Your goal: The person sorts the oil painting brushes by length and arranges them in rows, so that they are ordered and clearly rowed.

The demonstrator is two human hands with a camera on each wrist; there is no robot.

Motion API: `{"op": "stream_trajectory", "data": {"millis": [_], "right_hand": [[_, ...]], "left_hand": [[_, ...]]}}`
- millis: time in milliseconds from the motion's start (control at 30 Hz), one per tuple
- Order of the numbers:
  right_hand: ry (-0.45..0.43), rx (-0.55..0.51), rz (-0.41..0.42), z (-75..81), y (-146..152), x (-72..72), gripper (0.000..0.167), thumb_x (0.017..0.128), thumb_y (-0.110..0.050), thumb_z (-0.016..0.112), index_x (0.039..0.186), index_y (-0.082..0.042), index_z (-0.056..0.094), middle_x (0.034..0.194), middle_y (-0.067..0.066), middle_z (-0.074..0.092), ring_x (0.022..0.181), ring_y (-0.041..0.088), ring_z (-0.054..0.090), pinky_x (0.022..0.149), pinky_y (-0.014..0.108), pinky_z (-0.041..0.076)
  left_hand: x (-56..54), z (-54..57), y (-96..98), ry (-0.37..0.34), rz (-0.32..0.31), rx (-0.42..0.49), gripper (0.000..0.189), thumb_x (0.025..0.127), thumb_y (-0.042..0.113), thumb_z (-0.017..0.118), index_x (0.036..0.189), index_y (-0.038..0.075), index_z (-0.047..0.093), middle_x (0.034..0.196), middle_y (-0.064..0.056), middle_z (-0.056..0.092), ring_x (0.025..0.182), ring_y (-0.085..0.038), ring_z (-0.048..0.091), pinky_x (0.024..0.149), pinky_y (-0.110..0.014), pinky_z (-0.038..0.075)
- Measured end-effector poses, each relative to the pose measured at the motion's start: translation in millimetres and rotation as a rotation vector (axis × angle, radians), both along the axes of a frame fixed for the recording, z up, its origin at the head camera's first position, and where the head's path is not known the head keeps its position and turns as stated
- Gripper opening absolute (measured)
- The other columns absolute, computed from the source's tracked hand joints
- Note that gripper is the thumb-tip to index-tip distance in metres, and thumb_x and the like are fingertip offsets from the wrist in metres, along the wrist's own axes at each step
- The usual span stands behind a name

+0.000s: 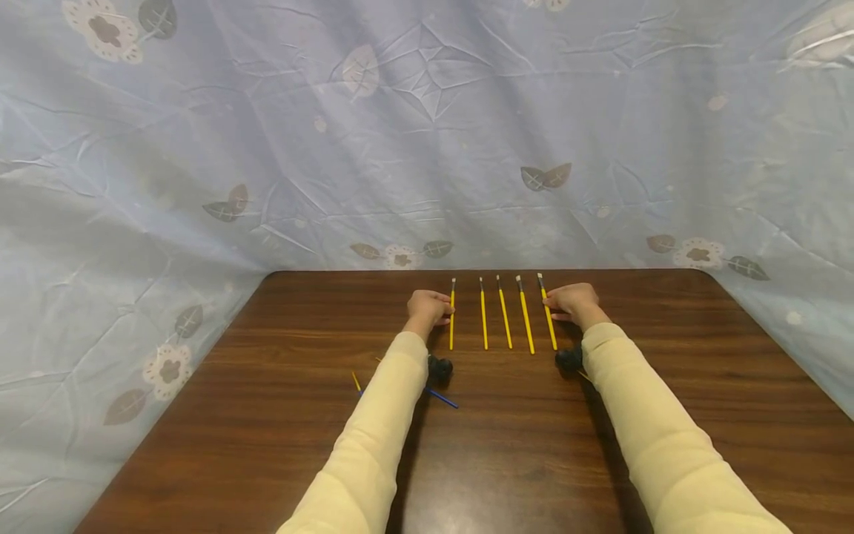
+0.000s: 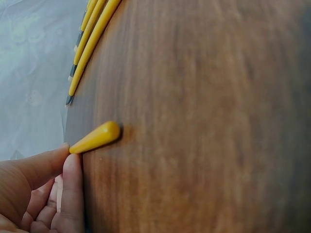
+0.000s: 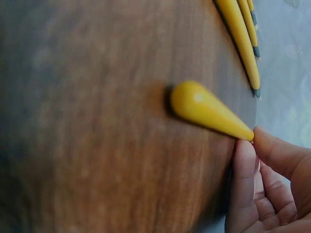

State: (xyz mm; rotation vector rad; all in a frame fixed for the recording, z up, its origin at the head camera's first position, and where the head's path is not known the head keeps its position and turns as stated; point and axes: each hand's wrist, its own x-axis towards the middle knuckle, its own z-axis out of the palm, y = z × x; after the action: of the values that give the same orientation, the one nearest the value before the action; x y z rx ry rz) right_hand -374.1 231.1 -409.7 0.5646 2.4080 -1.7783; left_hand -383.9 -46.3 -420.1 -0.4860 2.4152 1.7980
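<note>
Yellow-handled paintbrushes lie in a row near the table's far edge, bristles pointing away. With thumb and fingers, my left hand [image 1: 430, 305] pinches the leftmost paintbrush [image 1: 452, 330]; its rounded handle end [image 2: 99, 136] faces the left wrist camera. At the other end of the row, my right hand [image 1: 572, 300] pinches the rightmost paintbrush [image 1: 550, 328], whose handle end [image 3: 201, 107] shows large in the right wrist view. Between the hands lie three more: a left one [image 1: 484, 322], a middle one [image 1: 505, 320] and a thicker one [image 1: 526, 319], all untouched.
A thin blue stick [image 1: 442, 398] and a short yellow-and-blue one [image 1: 356, 381] lie partly under the left sleeve [image 1: 373, 437]. A thin yellow tip [image 1: 584, 377] shows beside the right sleeve [image 1: 657, 423]. Patterned cloth [image 1: 427, 163] hangs behind the brown wooden table [image 1: 507, 460].
</note>
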Motion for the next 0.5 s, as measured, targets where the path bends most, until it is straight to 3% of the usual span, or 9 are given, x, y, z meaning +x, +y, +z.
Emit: {"op": "stream_trajectory", "data": {"millis": [267,400,500], "right_hand": [[-0.022,0.016,-0.014,-3.5,-1.1,-1.4,0.036,0.089,0.0,0.068,0.125,0.003,0.063,0.11,0.012,0.066,0.07,0.007,0.062,0.066,0.026,0.06],[-0.014,0.033,-0.006,-3.0,-0.2,-2.3,0.036,0.09,-0.001,0.067,0.125,0.003,0.063,0.106,0.009,0.066,0.074,0.008,0.061,0.067,0.026,0.06],[-0.002,0.041,0.003,-1.7,-0.4,-2.0,0.036,0.091,-0.002,0.067,0.126,0.004,0.062,0.115,0.013,0.064,0.078,0.01,0.061,0.069,0.026,0.06]], "left_hand": [[-2.1,-4.6,-1.0,-0.025,0.007,0.001,0.016,0.08,-0.004,0.077,0.095,0.003,0.076,0.1,-0.013,0.068,0.066,-0.018,0.069,0.058,-0.025,0.059],[-0.9,-2.7,-1.3,-0.016,-0.007,0.003,0.013,0.081,-0.005,0.076,0.092,0.002,0.076,0.095,-0.014,0.068,0.064,-0.018,0.068,0.054,-0.025,0.059],[-1.0,-1.8,-1.7,-0.011,-0.013,0.01,0.013,0.081,-0.005,0.075,0.092,0.002,0.076,0.094,-0.013,0.068,0.065,-0.018,0.068,0.056,-0.024,0.059]]}}
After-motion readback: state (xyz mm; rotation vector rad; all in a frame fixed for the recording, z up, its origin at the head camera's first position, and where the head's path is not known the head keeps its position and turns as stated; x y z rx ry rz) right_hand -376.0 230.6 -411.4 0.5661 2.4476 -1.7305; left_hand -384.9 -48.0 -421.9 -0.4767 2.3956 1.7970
